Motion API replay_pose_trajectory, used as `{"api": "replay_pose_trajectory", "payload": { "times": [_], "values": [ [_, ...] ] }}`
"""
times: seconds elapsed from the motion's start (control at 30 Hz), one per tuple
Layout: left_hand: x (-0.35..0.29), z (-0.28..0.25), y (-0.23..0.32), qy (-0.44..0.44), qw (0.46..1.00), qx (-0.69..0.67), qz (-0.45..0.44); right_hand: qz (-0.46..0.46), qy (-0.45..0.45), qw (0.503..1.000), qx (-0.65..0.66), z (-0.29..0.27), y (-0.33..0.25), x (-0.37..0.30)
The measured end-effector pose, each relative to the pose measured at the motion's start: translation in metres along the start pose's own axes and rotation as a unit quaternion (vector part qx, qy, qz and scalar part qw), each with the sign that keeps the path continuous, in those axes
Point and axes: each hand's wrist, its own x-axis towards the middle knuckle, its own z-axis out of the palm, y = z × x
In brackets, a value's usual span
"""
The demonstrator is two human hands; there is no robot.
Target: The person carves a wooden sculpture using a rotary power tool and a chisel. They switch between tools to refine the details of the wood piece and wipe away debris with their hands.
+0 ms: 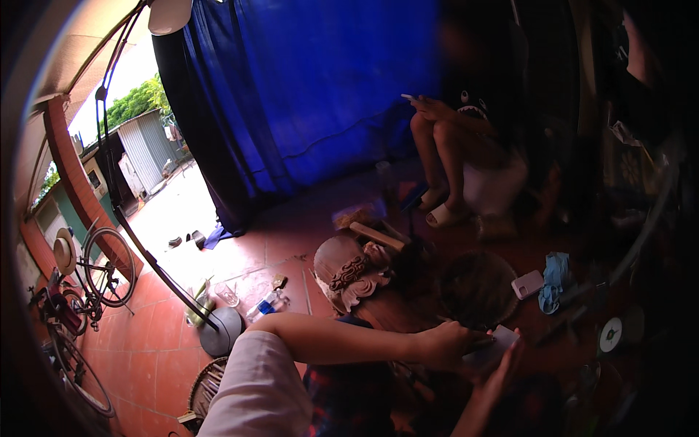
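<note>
My left forearm crosses from the lower left, and my left hand has its fingers closed at the left side of a flat pale rectangular object. On the opposite side, my right hand holds the same object, its fingertips along the right edge. Dim light hides whether it is a phone or a sheet of something. Just beyond my arm lies a carved wooden piece with scrolled relief and a rounded top. Beyond my hands sits a dark round basket.
A pinkish phone, a crumpled blue cloth and a white disc lie right. Left stand a lamp base, a plastic bottle and a tool basket. Behind, a person sits by a blue curtain.
</note>
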Motion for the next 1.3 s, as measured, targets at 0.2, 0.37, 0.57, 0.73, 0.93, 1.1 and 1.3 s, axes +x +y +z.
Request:
{"api": "replay_pose_trajectory", "payload": {
  "times": [0.2, 0.37, 0.57, 0.73, 0.93, 1.1, 1.3],
  "values": [
    [0.005, 0.003, 0.002, -0.034, 0.999, 0.024, -0.016, -0.002, -0.026, 0.999, 0.042, 0.002, -0.002, -0.004],
    [0.006, -0.005, 0.0, -0.009, 0.998, -0.068, -0.003, 0.104, -0.14, 0.981, 0.086, -0.014, -0.008, 0.0],
    [0.0, -0.021, 0.004, -0.114, 0.982, -0.142, -0.046, 0.138, -0.242, 0.96, 0.009, -0.005, -0.024, 0.002],
    [-0.009, -0.033, 0.019, -0.167, 0.966, -0.193, -0.028, 0.124, -0.297, 0.946, -0.019, -0.002, -0.034, -0.005],
    [-0.011, -0.007, -0.004, -0.133, 0.981, -0.142, 0.022, 0.156, -0.282, 0.945, -0.055, -0.01, -0.037, -0.013],
    [-0.011, -0.012, 0.008, -0.179, 0.97, -0.147, -0.077, 0.211, -0.297, 0.93, -0.054, -0.015, -0.037, -0.007],
    [-0.004, -0.007, 0.009, -0.185, 0.962, -0.171, -0.108, 0.232, -0.304, 0.923, -0.041, -0.024, -0.037, 0.001]
  ]
}}
